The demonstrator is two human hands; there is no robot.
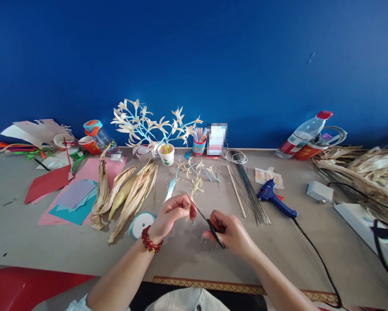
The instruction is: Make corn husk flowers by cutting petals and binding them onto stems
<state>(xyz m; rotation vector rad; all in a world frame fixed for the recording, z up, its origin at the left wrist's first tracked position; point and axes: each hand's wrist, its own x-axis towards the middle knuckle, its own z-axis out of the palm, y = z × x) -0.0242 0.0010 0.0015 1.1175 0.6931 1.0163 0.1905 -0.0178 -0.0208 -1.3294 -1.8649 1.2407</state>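
1 scissors (213,230), 1 flower (197,186); label (292,146) illegible

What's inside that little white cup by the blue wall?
A blue-stemmed branch of pale flowers stands in the cup, beside something yellow. Its rim hides the stem ends and any filling.

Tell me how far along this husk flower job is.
Done: a flowered branch stands in a cup, and loose flowers lie near it. In hand: the left hand pinches a husk piece while the right hand works scissors at it. Seemingly left: whole husks, wire stems and glue gun lie untouched.
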